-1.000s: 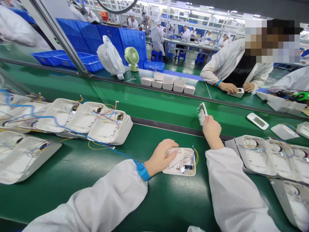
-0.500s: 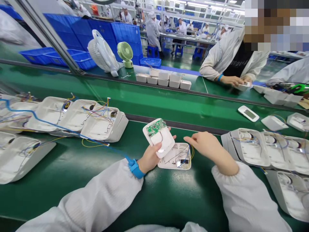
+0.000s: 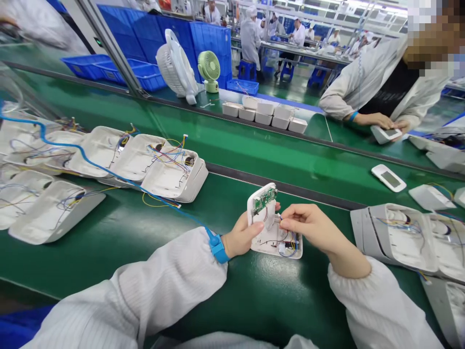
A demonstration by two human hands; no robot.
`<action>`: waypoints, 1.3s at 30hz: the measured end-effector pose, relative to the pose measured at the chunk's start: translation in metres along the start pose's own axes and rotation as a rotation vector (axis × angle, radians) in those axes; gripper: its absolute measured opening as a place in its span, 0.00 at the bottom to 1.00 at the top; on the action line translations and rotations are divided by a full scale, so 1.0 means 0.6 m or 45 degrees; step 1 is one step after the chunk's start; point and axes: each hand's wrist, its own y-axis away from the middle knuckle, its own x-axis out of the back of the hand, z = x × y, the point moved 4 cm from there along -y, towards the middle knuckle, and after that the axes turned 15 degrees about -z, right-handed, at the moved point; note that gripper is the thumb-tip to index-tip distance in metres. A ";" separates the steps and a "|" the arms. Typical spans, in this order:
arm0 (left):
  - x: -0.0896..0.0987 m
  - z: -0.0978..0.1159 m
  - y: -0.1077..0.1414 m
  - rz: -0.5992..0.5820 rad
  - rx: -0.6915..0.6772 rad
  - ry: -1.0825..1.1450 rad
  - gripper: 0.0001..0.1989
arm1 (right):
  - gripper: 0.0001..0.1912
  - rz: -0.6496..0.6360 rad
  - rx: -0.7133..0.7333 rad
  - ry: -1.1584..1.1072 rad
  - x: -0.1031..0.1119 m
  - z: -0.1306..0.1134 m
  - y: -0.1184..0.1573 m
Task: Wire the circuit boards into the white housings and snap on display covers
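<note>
The left hand point(image 3: 241, 236) is gripping a white cover point(image 3: 268, 219) over a little white box point(image 3: 267, 248) holding wires point(image 3: 289, 237); the right hand point(image 3: 314, 227) is pinching a wire point(image 3: 280, 218); a black shirt point(image 3: 392, 87) is showing blurry letters

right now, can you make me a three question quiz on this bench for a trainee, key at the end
1. Which of the wearer's hands holds the white cover with the green circuit board?
2. True or false: the wearer's blue wristband is on the right wrist.
3. Fill in the colour: the smaller fan beside the white fan is ____.

Key: 1. The left hand. 2. False; it is on the left. 3. Green.
</note>
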 end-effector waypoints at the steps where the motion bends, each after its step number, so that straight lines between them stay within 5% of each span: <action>1: -0.001 -0.001 0.000 -0.012 0.006 0.001 0.25 | 0.15 0.009 0.010 -0.036 -0.002 0.004 -0.003; 4: 0.001 -0.006 0.001 -0.008 0.040 -0.038 0.25 | 0.15 0.098 0.065 0.026 -0.005 0.013 -0.009; 12: 0.009 -0.012 0.011 0.086 0.112 -0.308 0.23 | 0.06 0.516 0.229 0.849 -0.020 0.009 -0.005; 20: 0.005 -0.011 0.009 0.078 0.116 -0.259 0.26 | 0.08 0.624 0.297 0.905 -0.027 0.014 -0.005; 39: 0.001 -0.010 0.006 0.058 0.144 -0.204 0.24 | 0.09 0.597 0.295 0.832 -0.026 0.021 -0.006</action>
